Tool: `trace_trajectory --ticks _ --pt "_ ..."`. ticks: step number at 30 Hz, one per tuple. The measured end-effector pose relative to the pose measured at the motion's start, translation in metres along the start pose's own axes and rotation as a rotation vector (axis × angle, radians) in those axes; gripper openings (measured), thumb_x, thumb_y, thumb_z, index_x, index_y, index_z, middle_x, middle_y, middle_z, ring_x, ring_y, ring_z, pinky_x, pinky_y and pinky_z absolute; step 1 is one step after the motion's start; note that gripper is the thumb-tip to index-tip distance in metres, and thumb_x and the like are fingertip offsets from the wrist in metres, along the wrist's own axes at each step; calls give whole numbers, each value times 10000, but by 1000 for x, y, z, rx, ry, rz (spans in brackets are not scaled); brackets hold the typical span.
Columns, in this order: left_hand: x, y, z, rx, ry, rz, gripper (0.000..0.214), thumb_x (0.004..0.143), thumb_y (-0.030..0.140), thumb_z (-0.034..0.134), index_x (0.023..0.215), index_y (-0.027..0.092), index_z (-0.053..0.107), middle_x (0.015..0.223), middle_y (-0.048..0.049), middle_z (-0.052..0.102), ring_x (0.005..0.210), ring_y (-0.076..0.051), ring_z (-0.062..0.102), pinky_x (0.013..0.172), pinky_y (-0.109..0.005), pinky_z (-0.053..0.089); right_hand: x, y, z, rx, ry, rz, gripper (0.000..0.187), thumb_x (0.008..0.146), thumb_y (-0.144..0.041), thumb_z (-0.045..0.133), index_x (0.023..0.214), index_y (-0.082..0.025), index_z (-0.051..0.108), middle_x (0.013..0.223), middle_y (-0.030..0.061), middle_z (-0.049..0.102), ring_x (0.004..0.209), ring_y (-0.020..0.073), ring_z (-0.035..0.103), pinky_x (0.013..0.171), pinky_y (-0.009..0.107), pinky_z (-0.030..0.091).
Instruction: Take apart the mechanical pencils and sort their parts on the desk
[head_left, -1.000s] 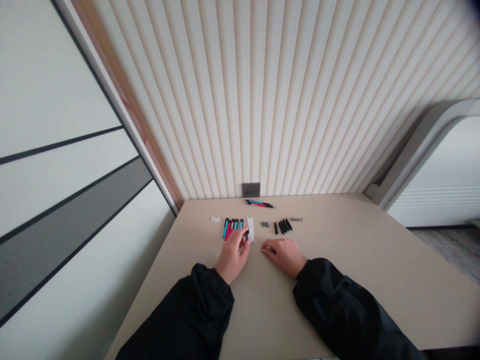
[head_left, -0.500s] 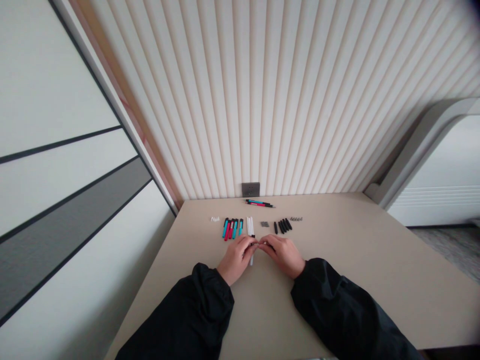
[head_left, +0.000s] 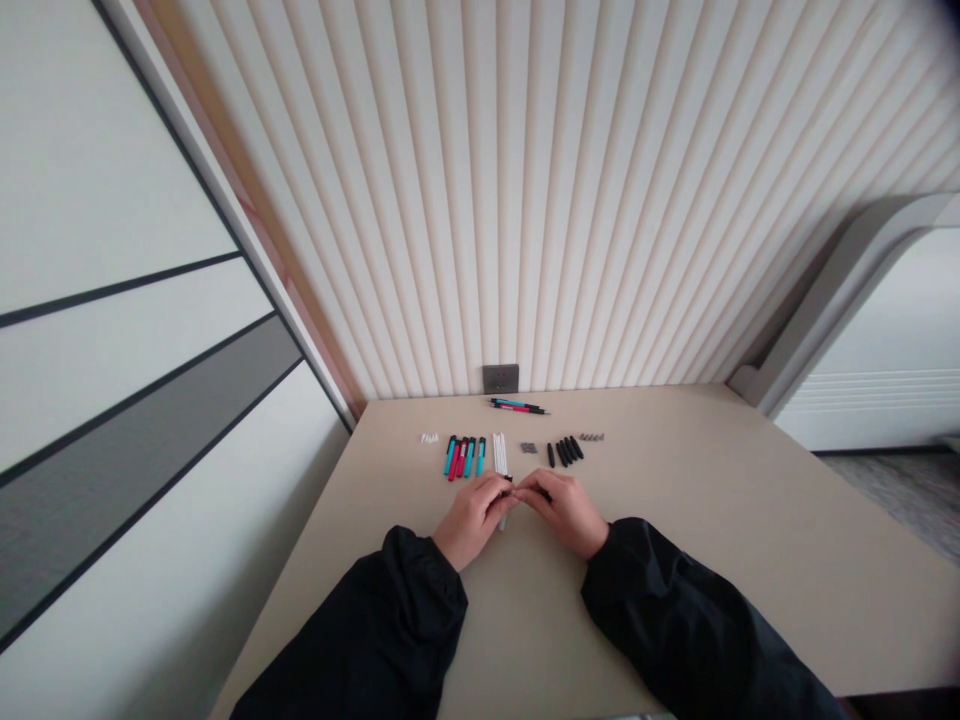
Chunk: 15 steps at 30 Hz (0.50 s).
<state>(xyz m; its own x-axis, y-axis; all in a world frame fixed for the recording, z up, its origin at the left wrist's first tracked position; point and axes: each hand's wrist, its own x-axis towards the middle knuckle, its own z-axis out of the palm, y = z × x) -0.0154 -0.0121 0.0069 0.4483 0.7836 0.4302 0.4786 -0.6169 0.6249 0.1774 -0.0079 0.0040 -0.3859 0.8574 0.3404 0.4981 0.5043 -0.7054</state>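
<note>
My left hand (head_left: 471, 518) is closed in a pinch, its fingertips meeting those of my right hand (head_left: 564, 510) just in front of the laid-out pen parts. My right hand is pinching too. Whatever small piece lies between the fingertips is mostly hidden. A small black piece (head_left: 508, 479) shows just above the left fingertips, and a pale, narrow stick end (head_left: 502, 523) shows below them. Beyond the hands lie white pen refills (head_left: 499, 452), and to their left several blue and red pen barrels (head_left: 461, 458) with black clips.
Right of the refills are small grey springs (head_left: 529, 448), black pen grips (head_left: 570, 451) and metal pen tips (head_left: 592, 437). Small white parts (head_left: 429, 438) lie far left. Two pens (head_left: 519, 406) rest near the wall, below a dark socket (head_left: 500, 378).
Both hands stay fingertip to fingertip in nearly the same place. The black piece at the left fingertips has shifted slightly down and right.
</note>
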Motion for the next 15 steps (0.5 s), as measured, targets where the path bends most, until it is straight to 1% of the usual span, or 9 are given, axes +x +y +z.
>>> trace_trajectory --ticks 3,5,11,15 --pt "0 -2 -1 -47 -32 3 166 937 303 489 889 177 584 823 -32 585 780 -152 558 723 -253 440 -1 2 3 75 19 -11 266 927 -414 518 826 -198 636 768 15 687 708 138 637 659 222 461" --pt "0 -1 -1 -103 -43 -19 205 939 341 479 877 171 577 800 -28 575 757 -149 549 707 -249 429 -2 2 3 83 44 -49 259 924 -408 525 819 -198 635 760 17 681 705 139 634 656 225 460" --pt "-2 6 1 -458 -103 -216 306 933 441 454 882 158 560 725 2 535 621 -117 543 575 -209 420 -3 2 1 25 91 -170 246 933 -399 515 860 -201 642 781 30 668 717 138 630 671 225 453" --pt "-2 9 2 -585 -129 -262 304 916 450 488 894 154 556 727 3 542 630 -120 556 595 -220 441 -3 4 2 -5 115 -162 255 924 -422 523 929 -196 640 751 22 651 684 132 614 651 220 446"
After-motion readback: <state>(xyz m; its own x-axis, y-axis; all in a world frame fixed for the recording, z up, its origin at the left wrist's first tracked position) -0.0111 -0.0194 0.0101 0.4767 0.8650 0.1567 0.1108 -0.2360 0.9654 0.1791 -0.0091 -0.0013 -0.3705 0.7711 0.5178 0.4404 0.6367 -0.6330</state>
